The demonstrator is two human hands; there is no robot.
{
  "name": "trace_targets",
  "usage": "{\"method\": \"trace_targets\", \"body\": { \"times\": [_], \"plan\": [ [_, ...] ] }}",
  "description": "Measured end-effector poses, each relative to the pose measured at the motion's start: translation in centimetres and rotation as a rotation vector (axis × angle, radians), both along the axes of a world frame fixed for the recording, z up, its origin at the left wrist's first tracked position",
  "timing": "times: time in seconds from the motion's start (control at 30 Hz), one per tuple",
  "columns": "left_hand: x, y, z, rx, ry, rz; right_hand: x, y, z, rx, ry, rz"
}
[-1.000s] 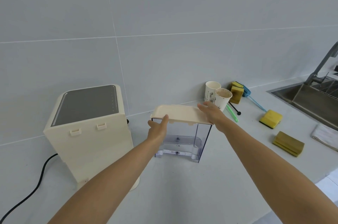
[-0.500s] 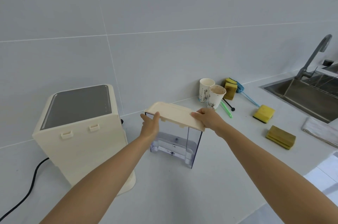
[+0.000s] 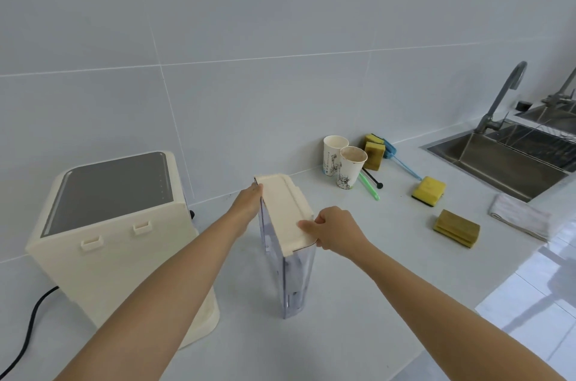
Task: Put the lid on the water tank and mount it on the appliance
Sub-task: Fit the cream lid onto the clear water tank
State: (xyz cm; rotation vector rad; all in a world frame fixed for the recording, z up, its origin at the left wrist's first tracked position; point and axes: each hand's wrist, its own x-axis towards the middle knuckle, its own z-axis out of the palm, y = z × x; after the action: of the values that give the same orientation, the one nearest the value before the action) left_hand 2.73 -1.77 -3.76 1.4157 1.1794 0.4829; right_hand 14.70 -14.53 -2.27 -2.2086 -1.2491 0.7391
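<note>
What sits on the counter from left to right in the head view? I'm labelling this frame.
Power cord → appliance → water tank with lid → paper cups → yellow sponge → olive sponge → cloth → sink.

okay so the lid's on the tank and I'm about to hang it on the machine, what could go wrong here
The cream plastic lid may not be fully seated on the clear plastic water tank; its near corner looks slightly proud, so it could pop off. The hands, left and right, grip mostly near the lid, so the tank could slip. It could also miss the two small hooks on the cream boxy appliance.
</note>
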Motion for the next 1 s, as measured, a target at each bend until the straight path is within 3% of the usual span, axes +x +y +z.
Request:
{"method": "trace_targets", "body": {
  "times": [0.2,0.33,0.5,0.6,0.7,1.0],
  "plan": [
    [0.7,0.4,0.2,0.022,0.039,-0.015,-1.4,-0.3,-0.7,0.027,-0.003,0.035],
    [0.2,-0.2,1.1,0.039,0.102,-0.104,-0.3,0.2,0.4,-0.077,-0.031,0.103],
    [-0.3,-2.9,2.4,0.333,0.219,-0.23,2.0,2.5,2.8,-0.008,-0.155,0.084],
    [-0.8,-4.5,2.3,0.573,0.43,-0.28,2.1,4.5,3.8,0.031,-0.11,0.173],
    [-0.9,-6.6,1.7,0.629,0.599,-0.335,1.5,6.7,3.8,0.001,-0.129,0.342],
    [-0.3,-9.6,1.7,0.717,0.656,-0.333,0.1,11.5,2.0,-0.119,-0.304,0.589]
  ]
}}
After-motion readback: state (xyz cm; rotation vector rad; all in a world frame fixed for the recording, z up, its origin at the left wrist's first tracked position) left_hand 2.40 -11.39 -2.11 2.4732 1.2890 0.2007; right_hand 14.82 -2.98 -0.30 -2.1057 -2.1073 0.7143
